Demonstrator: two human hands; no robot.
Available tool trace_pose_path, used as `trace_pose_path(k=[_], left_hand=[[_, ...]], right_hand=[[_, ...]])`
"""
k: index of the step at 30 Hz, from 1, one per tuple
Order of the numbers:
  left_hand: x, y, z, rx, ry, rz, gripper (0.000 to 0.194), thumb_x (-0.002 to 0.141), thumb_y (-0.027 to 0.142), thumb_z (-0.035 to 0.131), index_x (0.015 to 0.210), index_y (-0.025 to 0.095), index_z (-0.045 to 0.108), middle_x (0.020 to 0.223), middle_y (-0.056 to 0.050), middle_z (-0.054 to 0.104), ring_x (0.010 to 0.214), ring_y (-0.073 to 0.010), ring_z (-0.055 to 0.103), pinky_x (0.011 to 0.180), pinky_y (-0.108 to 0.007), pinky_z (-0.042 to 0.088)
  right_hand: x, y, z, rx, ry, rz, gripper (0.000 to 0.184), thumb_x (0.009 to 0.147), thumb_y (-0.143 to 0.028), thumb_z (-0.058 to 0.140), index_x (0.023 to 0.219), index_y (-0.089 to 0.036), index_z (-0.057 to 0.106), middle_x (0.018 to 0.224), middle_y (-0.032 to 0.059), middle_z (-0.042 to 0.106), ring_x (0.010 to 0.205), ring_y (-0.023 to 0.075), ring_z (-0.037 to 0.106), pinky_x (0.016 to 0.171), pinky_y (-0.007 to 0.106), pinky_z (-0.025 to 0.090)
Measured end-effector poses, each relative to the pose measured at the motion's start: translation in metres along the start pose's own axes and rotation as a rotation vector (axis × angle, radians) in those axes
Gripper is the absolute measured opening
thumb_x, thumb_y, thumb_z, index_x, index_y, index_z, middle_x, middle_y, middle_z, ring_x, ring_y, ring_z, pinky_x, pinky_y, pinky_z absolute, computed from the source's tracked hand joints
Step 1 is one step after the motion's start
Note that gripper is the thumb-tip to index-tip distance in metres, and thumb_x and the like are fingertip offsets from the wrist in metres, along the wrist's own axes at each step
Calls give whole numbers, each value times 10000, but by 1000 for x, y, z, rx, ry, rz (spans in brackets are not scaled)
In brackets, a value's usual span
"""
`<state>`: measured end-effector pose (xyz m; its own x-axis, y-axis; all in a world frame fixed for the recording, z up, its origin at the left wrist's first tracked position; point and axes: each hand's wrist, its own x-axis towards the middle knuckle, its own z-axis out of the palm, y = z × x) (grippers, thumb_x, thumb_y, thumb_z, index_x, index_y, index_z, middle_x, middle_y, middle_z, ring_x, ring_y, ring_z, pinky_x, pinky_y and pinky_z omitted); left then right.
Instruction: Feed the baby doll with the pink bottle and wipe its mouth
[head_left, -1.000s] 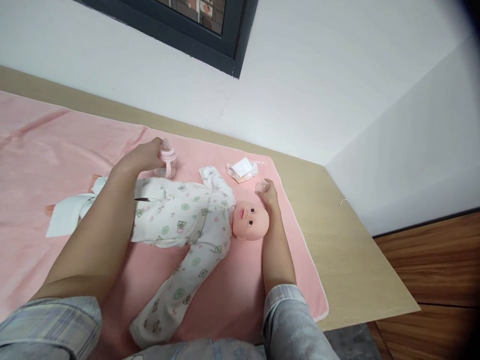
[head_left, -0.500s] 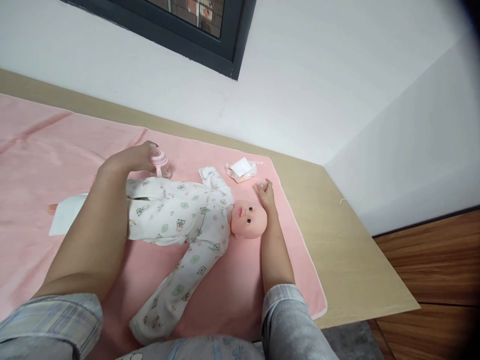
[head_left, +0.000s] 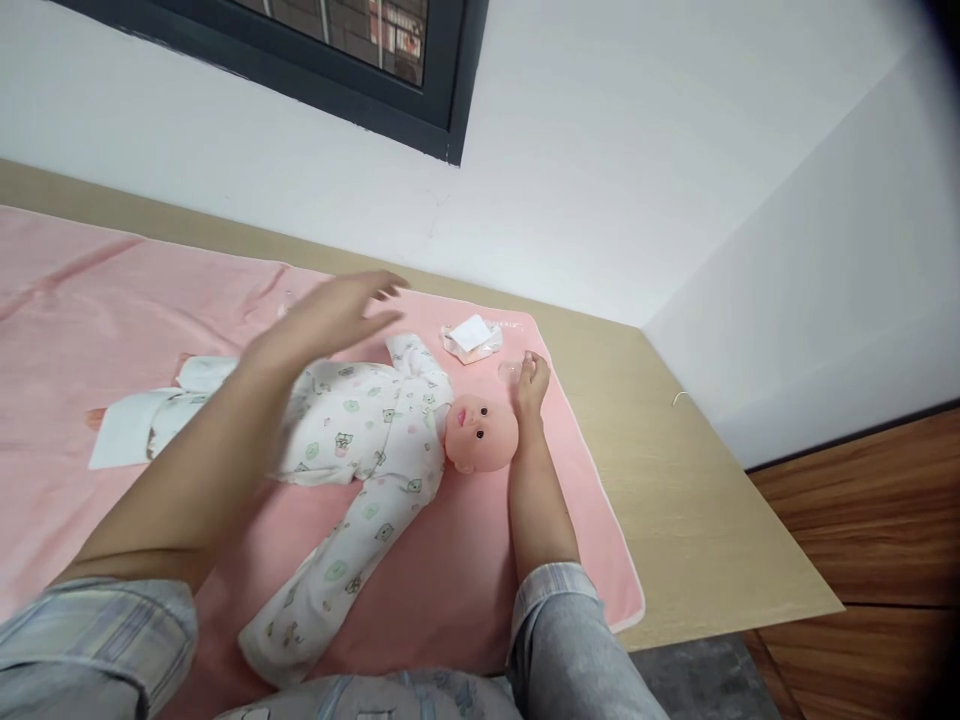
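Note:
A baby doll [head_left: 480,435] in a white printed sleepsuit [head_left: 360,425] lies on its back on a pink mat [head_left: 112,290], head to the right. My left hand [head_left: 337,315] hovers over the doll's chest, fingers stretched out and smeared by motion, holding nothing. The pink baby bottle it held earlier is hidden behind it. My right hand [head_left: 534,378] rests on the mat just beyond the doll's head, fingers curled on a small clear cap [head_left: 510,369].
A white packet in clear wrap [head_left: 471,338] lies near the mat's far right corner. The mat covers a light wooden table [head_left: 675,480] against a white wall. The table's right edge drops to a wooden floor [head_left: 885,520]. A dark window frame [head_left: 442,90] is above.
My left hand let go of the pink bottle, opened and rose over the doll's chest. My right hand stayed by the doll's head with the clear cap.

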<state>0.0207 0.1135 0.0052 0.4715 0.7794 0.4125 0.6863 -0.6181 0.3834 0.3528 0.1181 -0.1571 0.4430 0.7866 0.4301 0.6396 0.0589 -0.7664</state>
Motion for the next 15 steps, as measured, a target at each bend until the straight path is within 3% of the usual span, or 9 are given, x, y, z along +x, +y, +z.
trace_pose_path(k=[2, 4, 9, 15], left_hand=[[15, 34, 23, 7, -245, 82, 566, 945, 622, 473, 1324, 225, 614, 1269, -74, 666, 1116, -276, 627, 979, -418, 461], [29, 59, 47, -99, -430, 15, 426, 948, 532, 561, 1239, 240, 669, 1230, -51, 673, 1131, -279, 613, 991, -408, 471], [47, 98, 94, -160, -474, -27, 317, 993, 347, 607, 1245, 155, 608, 1261, -109, 595, 1076, -253, 618, 906, -429, 559], [55, 107, 128, -239, -501, -65, 322, 1001, 356, 589, 1244, 146, 614, 1262, -101, 595, 1079, -260, 617, 909, -423, 557]], right_hand=[[-2, -1, 0, -1, 49, -63, 453, 992, -418, 258, 1089, -147, 608, 1182, 158, 622, 1180, 235, 486, 1050, 360, 374], [-4, -3, 2, -24, 65, -140, 439, 997, -401, 269, 993, -158, 635, 1086, 138, 658, 1117, 230, 511, 1013, 340, 388], [-7, -7, 8, -95, -111, -248, 407, 1021, -368, 283, 903, -175, 621, 928, 102, 669, 970, 210, 543, 884, 308, 404], [-12, -20, 14, -226, -253, -220, 327, 985, -299, 403, 681, -198, 466, 751, 39, 549, 755, 161, 443, 711, 282, 344]])
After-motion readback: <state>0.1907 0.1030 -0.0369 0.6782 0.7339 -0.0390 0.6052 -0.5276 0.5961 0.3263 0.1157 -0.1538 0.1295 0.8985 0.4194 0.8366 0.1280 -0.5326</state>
